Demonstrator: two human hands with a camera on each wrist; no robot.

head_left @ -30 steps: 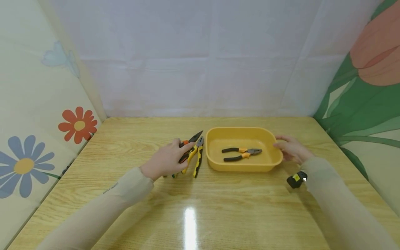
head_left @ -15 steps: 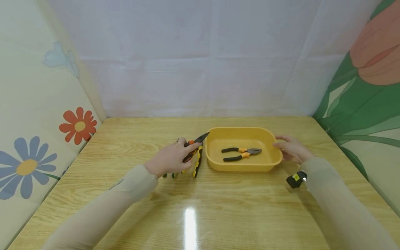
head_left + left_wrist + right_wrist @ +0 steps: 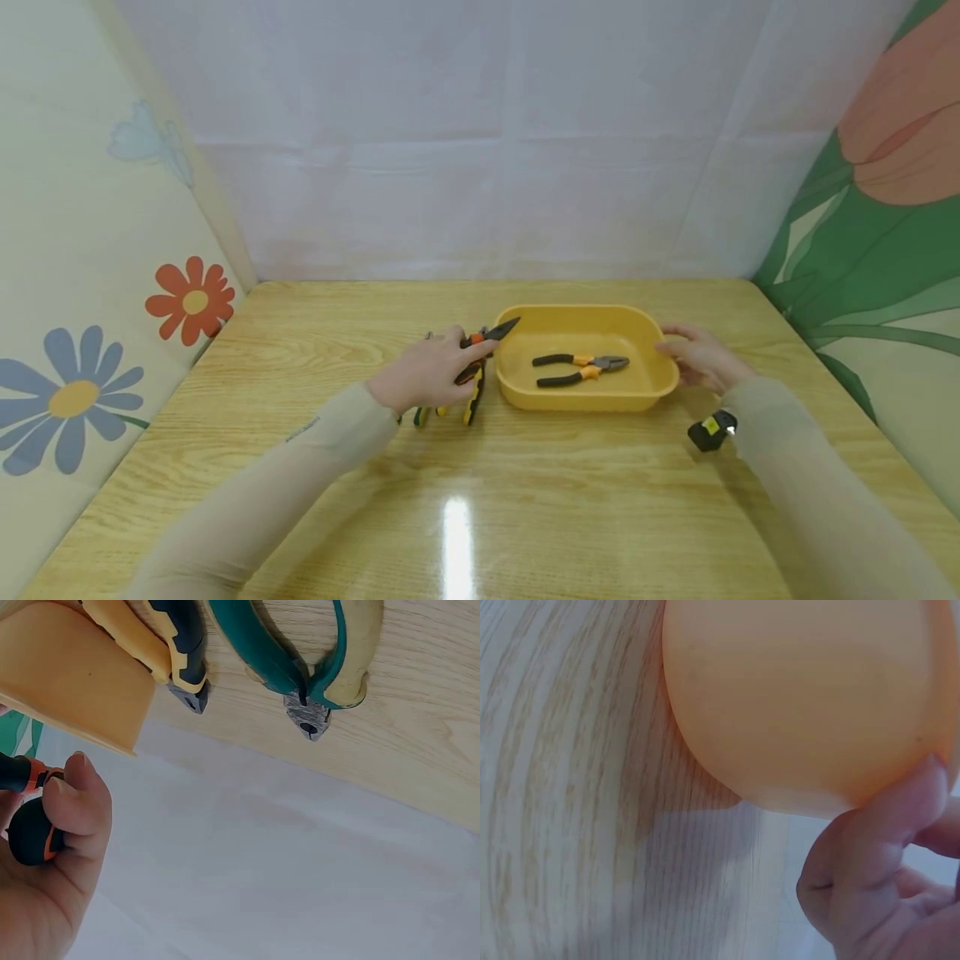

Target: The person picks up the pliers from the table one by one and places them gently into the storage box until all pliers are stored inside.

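Note:
My left hand (image 3: 427,373) grips a pair of long-nose pliers (image 3: 502,330) by its black and orange handles. Their dark pointed jaws reach over the left rim of a yellow plastic bin (image 3: 577,403). In the left wrist view my thumb and fingers curl round the pliers' handle (image 3: 31,834). At the bin's right end my right hand (image 3: 701,360) holds the rim; the right wrist view shows the thumb against the bin's wall (image 3: 802,712). Inside the bin lies a pair of combination pliers (image 3: 583,372) with black and orange handles.
Beneath and beside my left hand, yellow-and-black pliers (image 3: 474,402) and green-handled cutters (image 3: 307,682) lie on the wooden table (image 3: 360,517), partly hidden in the head view. A white cloth (image 3: 450,167) hangs behind the table. Flower-patterned panels (image 3: 67,250) stand at both sides.
My left hand has moved right with the long-nose pliers, bringing their tip from beside the bin to over its left rim. My right hand and the bin stay put.

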